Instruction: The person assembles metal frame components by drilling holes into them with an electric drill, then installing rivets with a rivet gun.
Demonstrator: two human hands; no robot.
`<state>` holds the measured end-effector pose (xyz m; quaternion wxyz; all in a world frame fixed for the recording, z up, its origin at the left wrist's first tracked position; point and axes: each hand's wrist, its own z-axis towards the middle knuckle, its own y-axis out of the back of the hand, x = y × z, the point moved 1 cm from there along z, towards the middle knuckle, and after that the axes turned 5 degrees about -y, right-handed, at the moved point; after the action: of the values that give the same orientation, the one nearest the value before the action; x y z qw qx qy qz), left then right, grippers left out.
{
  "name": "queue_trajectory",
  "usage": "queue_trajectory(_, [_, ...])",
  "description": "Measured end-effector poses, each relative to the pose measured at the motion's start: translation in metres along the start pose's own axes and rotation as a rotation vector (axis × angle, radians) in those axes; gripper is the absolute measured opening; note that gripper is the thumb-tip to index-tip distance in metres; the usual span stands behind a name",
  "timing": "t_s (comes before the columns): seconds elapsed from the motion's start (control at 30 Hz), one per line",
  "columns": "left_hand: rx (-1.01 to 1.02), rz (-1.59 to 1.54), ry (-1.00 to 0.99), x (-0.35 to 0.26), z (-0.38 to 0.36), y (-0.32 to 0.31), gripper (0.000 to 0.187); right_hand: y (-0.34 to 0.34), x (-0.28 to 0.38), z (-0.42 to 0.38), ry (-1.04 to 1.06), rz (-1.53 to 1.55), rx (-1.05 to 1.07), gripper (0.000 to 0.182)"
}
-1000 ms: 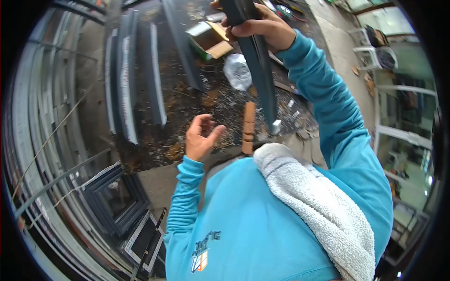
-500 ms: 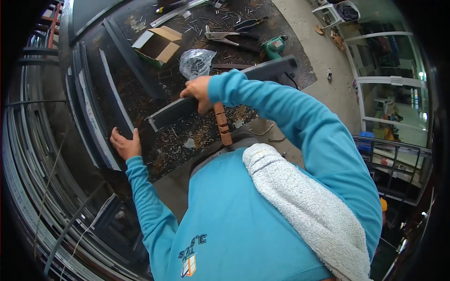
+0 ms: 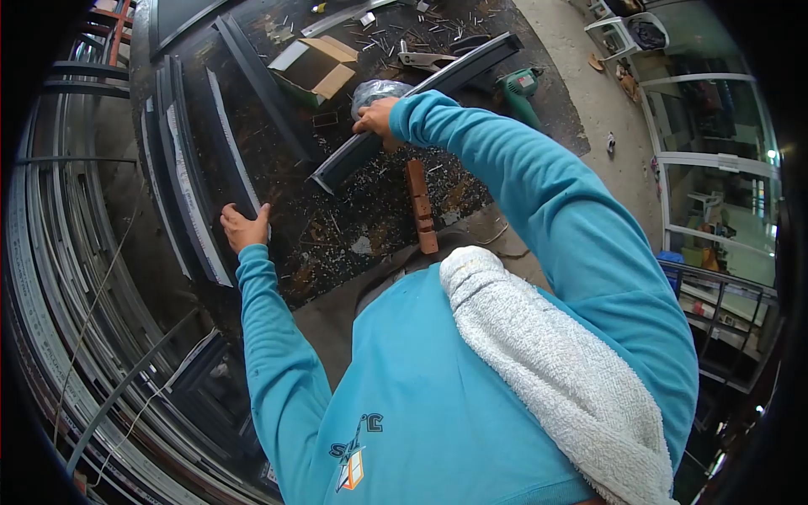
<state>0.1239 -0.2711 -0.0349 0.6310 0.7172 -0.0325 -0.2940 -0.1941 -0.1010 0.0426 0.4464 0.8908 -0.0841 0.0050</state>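
My right hand (image 3: 379, 120) is closed round a dark metal profile (image 3: 459, 76), a long channel-shaped bar slanting over the workbench. Its near end points down and left, and its far end reaches up past the pliers. Low on the left, my left hand (image 3: 246, 228) has its thumb and fingers round the near end of another dark profile (image 3: 229, 139) lying on the bench. A clear plastic bag (image 3: 376, 94) sits just behind my right hand. Below the held bar lies a notched reddish-brown block (image 3: 420, 206), close to the bench's front edge.
An open cardboard box (image 3: 322, 71) stands beyond my hands. Locking pliers (image 3: 425, 61) and a green power drill (image 3: 519, 88) lie at the right. Small metal bits litter the dark bench (image 3: 295, 252). Stacked long profiles (image 3: 42, 295) fill the left side.
The bar in my right hand has swung to a steeper slant, its far end now up over the pliers. My left hand stays at its profile's end. The whole view has shifted slightly.
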Motion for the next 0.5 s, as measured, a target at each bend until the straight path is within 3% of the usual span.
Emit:
queue_trajectory(0.07, [0.098,-0.002,0.026,0.0,0.002,0.003,0.069,-0.003,0.0,0.002,0.002,-0.02,0.0,0.071])
queue_trajectory(0.3, [0.074,-0.118,0.009,0.014,0.003,0.0,0.069,0.001,0.015,-0.038,0.083,0.011,-0.089,0.07])
queue_trajectory(0.37, [-0.185,0.024,-0.104,0.001,-0.015,0.007,0.058,0.013,0.03,-0.087,0.124,0.093,-0.11,0.07])
queue_trajectory(0.43, [-0.279,-0.176,-0.249,-0.025,-0.039,0.023,0.039,0.014,0.036,-0.136,0.077,0.15,-0.033,0.067])
queue_trajectory(0.5, [0.074,-0.507,-0.198,-0.059,-0.081,0.031,0.025,-0.014,0.023,-0.171,0.017,0.213,0.059,0.07])
